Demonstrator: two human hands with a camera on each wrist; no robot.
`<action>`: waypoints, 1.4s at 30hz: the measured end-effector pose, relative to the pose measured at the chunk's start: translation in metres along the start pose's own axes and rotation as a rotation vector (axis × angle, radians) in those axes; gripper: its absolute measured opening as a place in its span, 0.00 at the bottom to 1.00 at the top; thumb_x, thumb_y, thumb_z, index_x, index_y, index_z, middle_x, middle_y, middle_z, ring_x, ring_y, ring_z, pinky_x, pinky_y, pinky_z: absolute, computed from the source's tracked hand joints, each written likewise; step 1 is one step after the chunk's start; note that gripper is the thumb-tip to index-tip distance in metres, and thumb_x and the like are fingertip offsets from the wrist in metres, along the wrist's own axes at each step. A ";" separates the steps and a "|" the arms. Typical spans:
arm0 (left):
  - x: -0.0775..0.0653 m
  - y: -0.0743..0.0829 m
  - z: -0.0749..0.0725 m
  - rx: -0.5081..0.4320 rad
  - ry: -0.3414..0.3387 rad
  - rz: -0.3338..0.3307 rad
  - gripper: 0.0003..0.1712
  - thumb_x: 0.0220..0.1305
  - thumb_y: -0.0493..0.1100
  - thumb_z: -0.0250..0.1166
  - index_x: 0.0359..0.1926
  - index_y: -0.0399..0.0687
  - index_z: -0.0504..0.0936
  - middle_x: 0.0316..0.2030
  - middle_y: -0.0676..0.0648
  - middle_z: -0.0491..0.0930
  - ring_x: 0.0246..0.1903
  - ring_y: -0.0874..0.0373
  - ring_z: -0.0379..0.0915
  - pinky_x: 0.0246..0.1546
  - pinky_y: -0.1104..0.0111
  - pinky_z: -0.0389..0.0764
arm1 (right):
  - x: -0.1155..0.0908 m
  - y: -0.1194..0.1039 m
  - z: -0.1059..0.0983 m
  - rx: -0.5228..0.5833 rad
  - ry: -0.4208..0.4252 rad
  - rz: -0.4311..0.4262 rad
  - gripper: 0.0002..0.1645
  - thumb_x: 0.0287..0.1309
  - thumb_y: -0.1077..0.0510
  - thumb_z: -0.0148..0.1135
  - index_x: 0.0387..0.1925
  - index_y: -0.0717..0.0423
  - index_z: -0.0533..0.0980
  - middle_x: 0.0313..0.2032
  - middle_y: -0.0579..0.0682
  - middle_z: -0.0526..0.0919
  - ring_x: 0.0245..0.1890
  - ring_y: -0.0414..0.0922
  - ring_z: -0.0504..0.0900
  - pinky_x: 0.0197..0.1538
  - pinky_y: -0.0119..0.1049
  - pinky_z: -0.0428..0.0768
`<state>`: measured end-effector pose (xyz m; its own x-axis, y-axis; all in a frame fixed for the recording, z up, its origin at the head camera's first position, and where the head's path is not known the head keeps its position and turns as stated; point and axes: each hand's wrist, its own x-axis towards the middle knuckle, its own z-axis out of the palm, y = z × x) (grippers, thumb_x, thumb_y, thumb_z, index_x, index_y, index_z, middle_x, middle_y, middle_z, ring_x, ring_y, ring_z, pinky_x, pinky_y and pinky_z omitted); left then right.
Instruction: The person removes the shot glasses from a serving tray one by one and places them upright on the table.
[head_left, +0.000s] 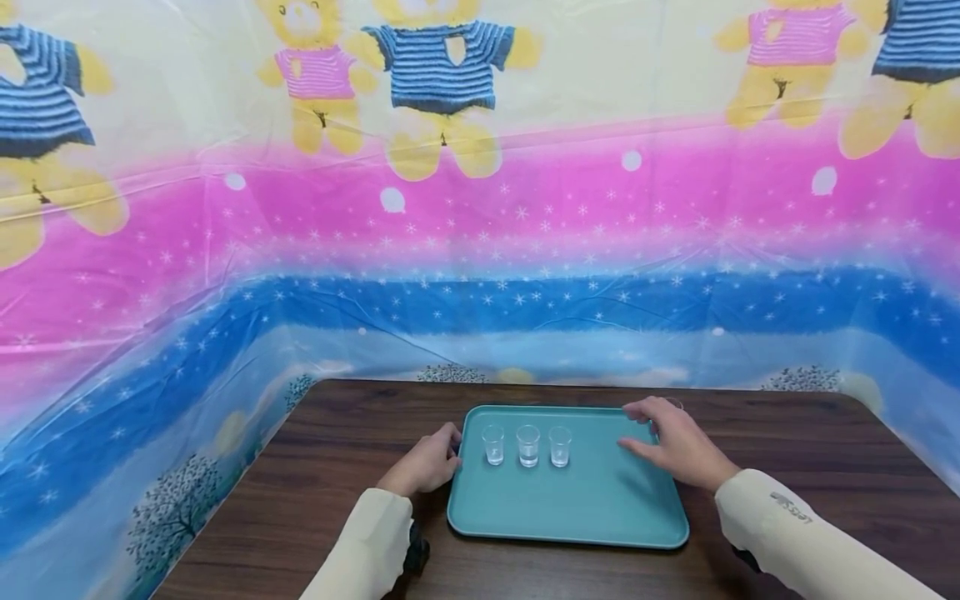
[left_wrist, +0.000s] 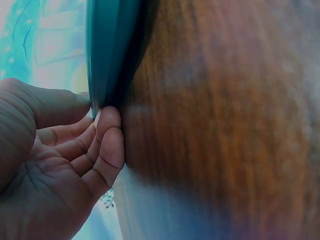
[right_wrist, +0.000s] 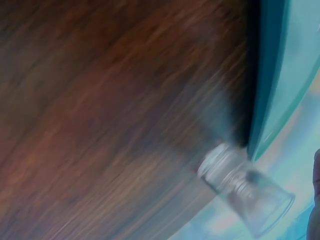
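Observation:
A teal tray (head_left: 570, 521) lies on the table with three small clear glasses (head_left: 528, 446) in a row on its left half, each with some clear liquid. My left hand (head_left: 426, 462) holds the tray's left edge; in the left wrist view its thumb and curled fingers meet at the rim (left_wrist: 115, 45). Over the tray's right edge, my right hand (head_left: 678, 442) has thumb and fingers spread apart, nothing between them. Another clear glass (right_wrist: 245, 187) stands on the table just beyond the tray in the right wrist view. The right hand mostly hides it in the head view.
The dark wood-grain table (head_left: 337, 433) extends around the tray on all sides. Behind it and along both sides hangs a printed curtain (head_left: 510, 225) with bears and snowflakes, close to the table's far edge.

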<state>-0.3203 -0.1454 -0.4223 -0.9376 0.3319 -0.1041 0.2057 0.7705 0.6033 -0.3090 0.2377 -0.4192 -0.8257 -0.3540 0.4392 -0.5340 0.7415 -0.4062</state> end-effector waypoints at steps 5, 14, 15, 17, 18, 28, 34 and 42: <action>0.000 0.000 0.001 -0.001 -0.004 -0.001 0.14 0.69 0.35 0.56 0.54 0.39 0.68 0.31 0.46 0.71 0.26 0.54 0.69 0.28 0.62 0.72 | 0.005 -0.008 0.009 0.011 -0.010 -0.009 0.27 0.53 0.49 0.70 0.52 0.55 0.75 0.44 0.51 0.77 0.40 0.48 0.77 0.39 0.42 0.76; 0.000 0.001 0.001 -0.002 -0.004 -0.006 0.14 0.69 0.35 0.55 0.54 0.39 0.68 0.31 0.46 0.71 0.27 0.54 0.69 0.28 0.62 0.72 | 0.017 -0.028 0.025 0.050 -0.061 -0.007 0.28 0.53 0.51 0.70 0.54 0.57 0.74 0.43 0.50 0.77 0.43 0.50 0.77 0.40 0.41 0.77; 0.000 0.001 0.001 -0.003 -0.003 -0.005 0.14 0.69 0.35 0.55 0.54 0.39 0.68 0.31 0.46 0.71 0.27 0.54 0.69 0.28 0.62 0.72 | 0.019 -0.029 0.027 0.048 -0.068 -0.007 0.28 0.53 0.51 0.70 0.54 0.57 0.74 0.43 0.50 0.77 0.43 0.49 0.77 0.40 0.41 0.76; -0.001 0.001 0.001 -0.003 -0.003 -0.002 0.14 0.69 0.35 0.55 0.54 0.39 0.68 0.31 0.46 0.71 0.27 0.54 0.69 0.28 0.62 0.72 | 0.022 -0.031 0.032 0.049 -0.082 -0.007 0.28 0.54 0.51 0.69 0.54 0.58 0.74 0.44 0.51 0.77 0.43 0.49 0.76 0.41 0.40 0.76; -0.001 0.001 0.001 -0.002 -0.003 -0.002 0.14 0.69 0.35 0.55 0.54 0.39 0.68 0.31 0.46 0.71 0.27 0.54 0.69 0.28 0.62 0.72 | 0.024 -0.033 0.035 0.052 -0.089 -0.006 0.28 0.54 0.51 0.69 0.54 0.58 0.74 0.44 0.51 0.77 0.43 0.49 0.76 0.41 0.40 0.76; -0.001 0.001 0.000 0.017 0.005 0.004 0.14 0.68 0.35 0.55 0.53 0.39 0.68 0.31 0.46 0.71 0.27 0.55 0.69 0.29 0.62 0.72 | 0.030 -0.048 0.048 0.049 -0.121 -0.025 0.27 0.56 0.51 0.68 0.54 0.59 0.75 0.42 0.49 0.77 0.43 0.44 0.76 0.42 0.41 0.76; -0.001 0.002 -0.001 0.015 0.002 0.000 0.15 0.69 0.35 0.55 0.54 0.39 0.68 0.32 0.46 0.71 0.28 0.55 0.69 0.29 0.62 0.72 | 0.030 -0.054 0.052 0.010 -0.125 -0.064 0.25 0.58 0.53 0.66 0.55 0.59 0.75 0.40 0.47 0.76 0.40 0.42 0.75 0.41 0.40 0.76; -0.002 0.002 -0.001 0.004 0.005 0.005 0.14 0.68 0.35 0.55 0.54 0.38 0.68 0.32 0.46 0.71 0.28 0.55 0.69 0.29 0.61 0.72 | 0.029 -0.054 0.052 0.007 -0.110 -0.065 0.19 0.57 0.56 0.67 0.49 0.58 0.77 0.36 0.44 0.74 0.36 0.40 0.73 0.38 0.38 0.75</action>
<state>-0.3178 -0.1451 -0.4206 -0.9380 0.3327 -0.0972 0.2112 0.7710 0.6008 -0.3136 0.1580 -0.4268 -0.8038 -0.4619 0.3748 -0.5883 0.7109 -0.3855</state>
